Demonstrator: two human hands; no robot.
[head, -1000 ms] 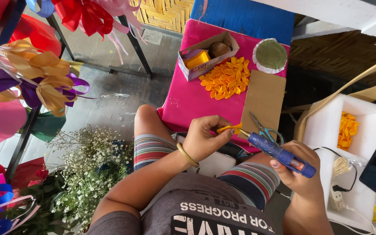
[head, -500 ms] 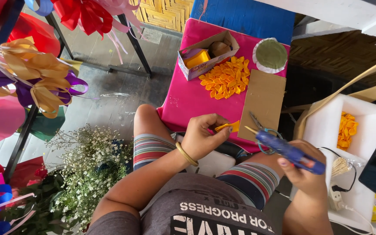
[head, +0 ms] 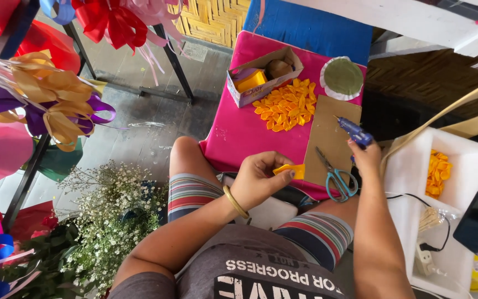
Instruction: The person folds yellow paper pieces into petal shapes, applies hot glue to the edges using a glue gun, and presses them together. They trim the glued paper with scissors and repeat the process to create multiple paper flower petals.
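Gold and purple ribbon bows (head: pixel 56 108) hang at the far left, above a bunch of tiny white flowers (head: pixel 112 216) on the floor. Further right we see our left hand (head: pixel 261 180), a gold bangle (head: pixel 235 202) on its wrist, fingers (head: pixel 283 176) pinched on a small folded orange paper petal (head: pixel 291 170) just over the near edge of the bright pink table (head: pixel 239 127). On that table sit a small open cardboard box (head: pixel 264 75) with a yellow block inside, a loose heap of orange paper petals (head: pixel 286 104), a brown cardboard sheet (head: pixel 327 133) and teal-handled scissors (head: pixel 336 177) lying on the sheet's near end. Our right hand (head: pixel 366 158) clasps a blue glue gun (head: pixel 354 132) over the cardboard's right edge, nozzle pointing away from us. A white foam box (head: pixel 443 199) at the far right holds more orange petals.
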